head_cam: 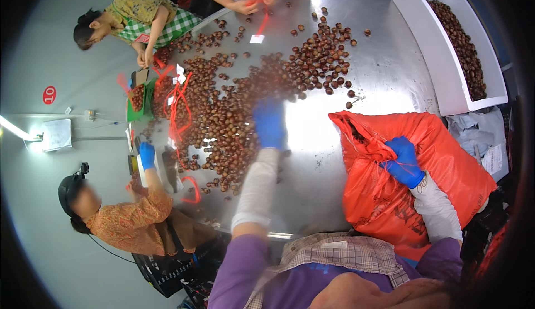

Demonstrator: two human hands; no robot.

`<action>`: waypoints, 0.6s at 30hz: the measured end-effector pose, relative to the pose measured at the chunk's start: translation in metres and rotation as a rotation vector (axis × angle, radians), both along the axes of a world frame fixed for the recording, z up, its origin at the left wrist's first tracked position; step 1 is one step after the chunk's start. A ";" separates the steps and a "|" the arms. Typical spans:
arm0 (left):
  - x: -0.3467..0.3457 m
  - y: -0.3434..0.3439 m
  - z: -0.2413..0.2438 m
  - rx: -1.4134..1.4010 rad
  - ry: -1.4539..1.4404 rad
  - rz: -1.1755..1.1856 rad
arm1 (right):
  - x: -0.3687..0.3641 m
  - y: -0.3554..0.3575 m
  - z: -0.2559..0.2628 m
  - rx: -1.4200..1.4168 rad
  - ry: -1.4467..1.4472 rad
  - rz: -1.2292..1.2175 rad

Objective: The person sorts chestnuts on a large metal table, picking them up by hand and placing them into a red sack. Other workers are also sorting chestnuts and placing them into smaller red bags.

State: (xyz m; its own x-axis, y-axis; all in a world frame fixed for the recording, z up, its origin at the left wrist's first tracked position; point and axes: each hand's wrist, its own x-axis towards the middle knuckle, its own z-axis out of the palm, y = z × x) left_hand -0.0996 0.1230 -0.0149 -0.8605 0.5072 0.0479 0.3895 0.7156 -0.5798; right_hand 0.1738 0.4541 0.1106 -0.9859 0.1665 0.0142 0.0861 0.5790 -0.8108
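My right hand [402,162], in a blue glove, grips the gathered edge of a large red woven plastic sack [443,150] near its mouth. The sack lies at the table's right front, with dark contents just visible in its opening. My left hand [269,123], also gloved in blue, is blurred at the near right side of a spread of chestnuts [221,129]; its fingers cannot be made out. Chestnuts around that hand are blurred too. Beneath them is a shiny metal table [388,58].
At the back right stands a white plastic bin [455,58] of chestnuts. Red mesh bags [179,108] with white tags lie among the chestnuts at left. A green scoop [146,100] is farther left. Three other people work around the table; a person's hands [255,4] hold red mesh opposite.
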 end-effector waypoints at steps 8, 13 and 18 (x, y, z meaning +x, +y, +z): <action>-0.030 0.060 0.046 0.805 -0.222 -0.172 | -0.003 0.004 -0.001 0.057 0.023 0.021; -0.008 0.207 0.037 0.884 -0.717 -0.866 | -0.007 0.003 0.010 0.095 0.054 0.104; 0.012 0.242 -0.002 0.677 -0.707 -1.084 | -0.005 0.001 0.015 0.175 0.041 0.092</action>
